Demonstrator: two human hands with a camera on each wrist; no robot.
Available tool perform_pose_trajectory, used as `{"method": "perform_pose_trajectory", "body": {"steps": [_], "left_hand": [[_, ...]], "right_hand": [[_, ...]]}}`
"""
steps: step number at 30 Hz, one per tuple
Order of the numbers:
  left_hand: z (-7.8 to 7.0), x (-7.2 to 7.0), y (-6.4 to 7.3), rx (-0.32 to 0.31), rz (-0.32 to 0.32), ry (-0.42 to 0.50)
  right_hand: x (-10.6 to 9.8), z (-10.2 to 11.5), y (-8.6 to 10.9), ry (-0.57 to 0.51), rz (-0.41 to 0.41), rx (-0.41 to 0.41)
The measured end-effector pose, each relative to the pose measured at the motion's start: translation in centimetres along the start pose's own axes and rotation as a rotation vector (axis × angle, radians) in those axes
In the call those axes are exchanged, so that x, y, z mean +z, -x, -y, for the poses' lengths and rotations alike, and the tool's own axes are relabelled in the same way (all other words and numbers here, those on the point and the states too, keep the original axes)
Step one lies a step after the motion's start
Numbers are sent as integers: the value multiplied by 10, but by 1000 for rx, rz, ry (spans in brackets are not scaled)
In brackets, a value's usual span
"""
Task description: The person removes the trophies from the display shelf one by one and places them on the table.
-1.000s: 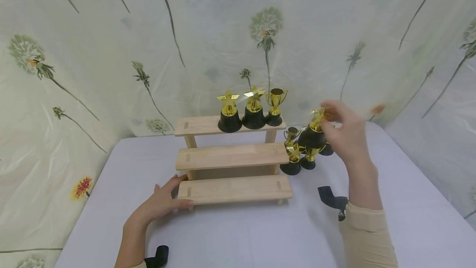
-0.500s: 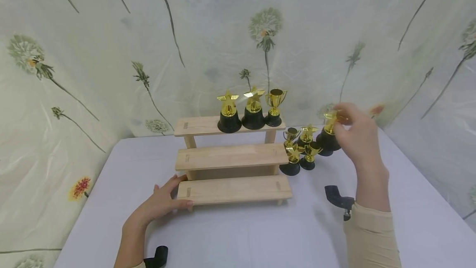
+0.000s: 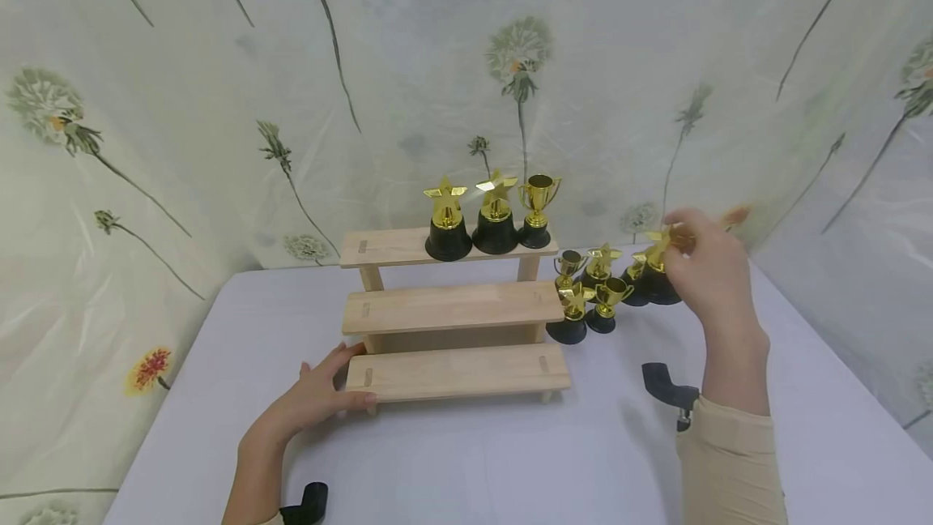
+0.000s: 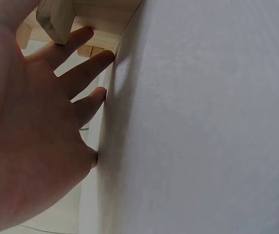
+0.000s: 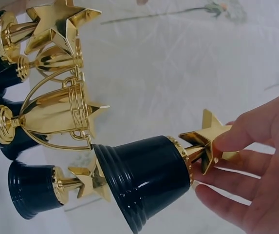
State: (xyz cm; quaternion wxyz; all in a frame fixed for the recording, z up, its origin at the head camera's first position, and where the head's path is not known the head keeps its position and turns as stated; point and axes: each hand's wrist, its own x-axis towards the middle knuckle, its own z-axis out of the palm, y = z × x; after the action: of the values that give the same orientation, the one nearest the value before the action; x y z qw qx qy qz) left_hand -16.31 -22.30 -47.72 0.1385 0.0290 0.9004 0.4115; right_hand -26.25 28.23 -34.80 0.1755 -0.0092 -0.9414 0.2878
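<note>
My right hand (image 3: pixel 710 270) pinches a star trophy (image 3: pixel 662 278) by its gold star, at the far right of the trophy group. In the right wrist view, that trophy's black base (image 5: pixel 144 178) is held tilted beside a smaller star trophy (image 5: pixel 37 190) and a cup trophy (image 5: pixel 51 119). My left hand (image 3: pixel 313 399) rests at the left end of a three-step wooden display stand (image 3: pixel 459 371), thumb at the front of the lowest step. In the left wrist view, the fingers (image 4: pixel 88 70) are spread beside a wooden leg (image 4: pixel 54 22), tips near the white cloth.
On the top step stand two star trophies (image 3: pixel 447 217) and a cup trophy (image 3: pixel 537 209). Several more trophies (image 3: pixel 572 318) cluster on the table (image 3: pixel 466 460) right of the stand. A flower-printed curtain (image 3: pixel 408 63) hangs close behind.
My right hand has carried the star trophy to the right and down, from above the cluster to its right side. The left hand and the stand keep their place.
</note>
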Motion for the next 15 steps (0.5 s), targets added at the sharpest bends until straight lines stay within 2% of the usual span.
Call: {"method": "perform_pose_trajectory", "body": {"steps": [9,15], "left_hand": [[-3,-1,2,4,-1,-9],[-2,0,2,7,-4,-16]], "right_hand": [[-1,-4,-1,1,-5,50],[-1,-9,-3,8,-2,49]]}}
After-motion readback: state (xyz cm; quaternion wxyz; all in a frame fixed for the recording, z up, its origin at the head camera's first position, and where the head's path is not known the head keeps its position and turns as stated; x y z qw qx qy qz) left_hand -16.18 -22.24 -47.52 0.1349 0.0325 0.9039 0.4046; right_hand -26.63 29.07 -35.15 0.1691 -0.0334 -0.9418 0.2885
